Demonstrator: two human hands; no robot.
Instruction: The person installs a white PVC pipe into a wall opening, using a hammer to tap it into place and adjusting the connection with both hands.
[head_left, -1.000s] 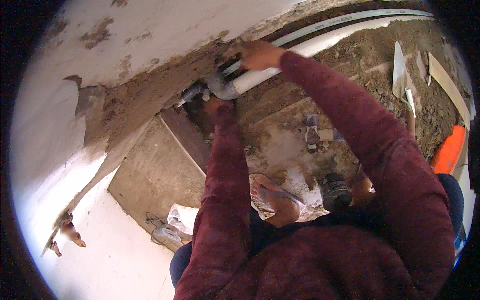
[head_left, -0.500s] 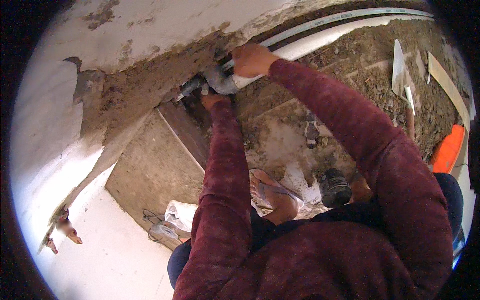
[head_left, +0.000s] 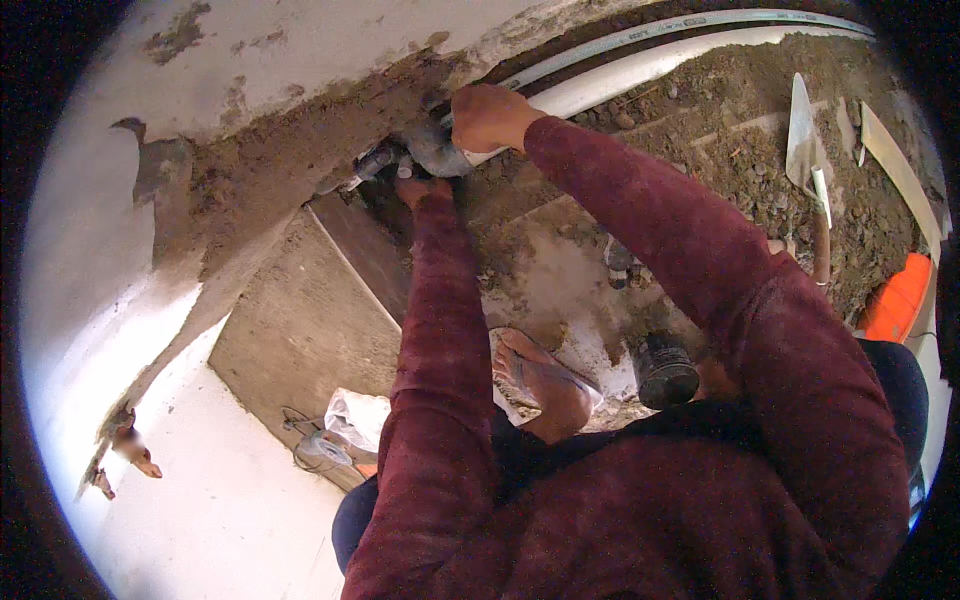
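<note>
Along the foot of the wall, my right hand (head_left: 490,118) is curled closed around the thin pale pipe (head_left: 620,38), close to its near end. Under that hand, a thicker white pipe (head_left: 605,82) meets a grey elbow fitting (head_left: 436,155). My left hand (head_left: 424,190) reaches low into the dug hole, just below the elbow. Its fingers are mostly hidden, so its grip does not show. Beside it are a small white pipe end (head_left: 404,170) and a dark grey fitting (head_left: 376,162).
A trowel (head_left: 803,140) lies on loose soil at the right, near an orange object (head_left: 897,298) and a curved pale strip (head_left: 890,155). A dark cylindrical container (head_left: 666,372) stands by my feet. At left are a brown board-like block (head_left: 300,310) and a white bag (head_left: 357,418).
My right hand has shifted slightly left, still at the thin pipe. The left hand stays low by the fittings. The whole view has shifted a little.
</note>
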